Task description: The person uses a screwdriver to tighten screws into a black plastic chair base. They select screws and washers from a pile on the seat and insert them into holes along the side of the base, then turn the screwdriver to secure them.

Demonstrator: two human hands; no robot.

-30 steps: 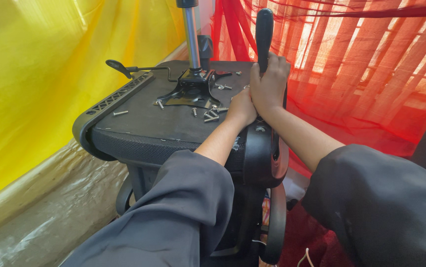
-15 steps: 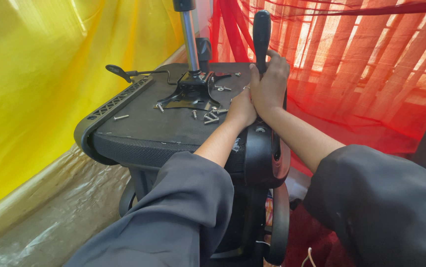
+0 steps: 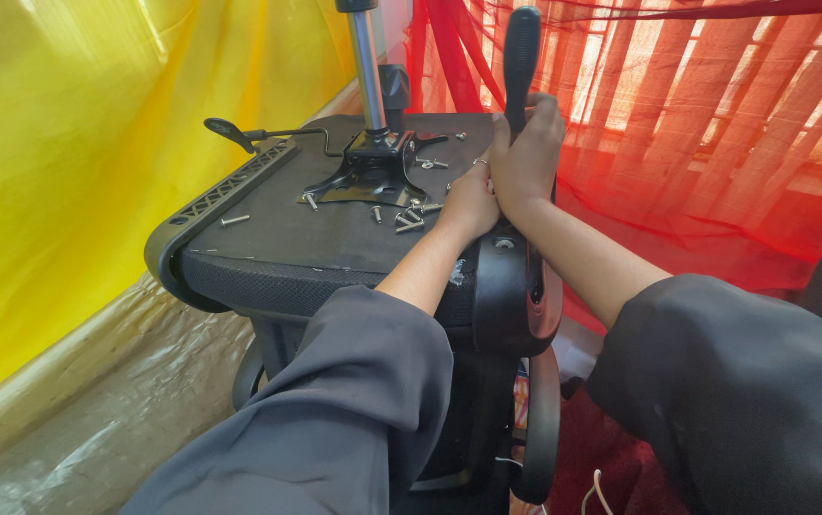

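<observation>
At the near right edge of the upturned chair seat [image 3: 334,238], the left hand [image 3: 471,200] and right hand [image 3: 528,153] kept a closed grip on the black armrest [image 3: 521,48], which stood upright, long axis vertical, loose screws [image 3: 409,221] lying beyond.

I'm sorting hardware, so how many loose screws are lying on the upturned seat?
9 screws: one far left, one at the plate's corner, four beside the left hand, three behind the plate. More may be hidden.
</observation>
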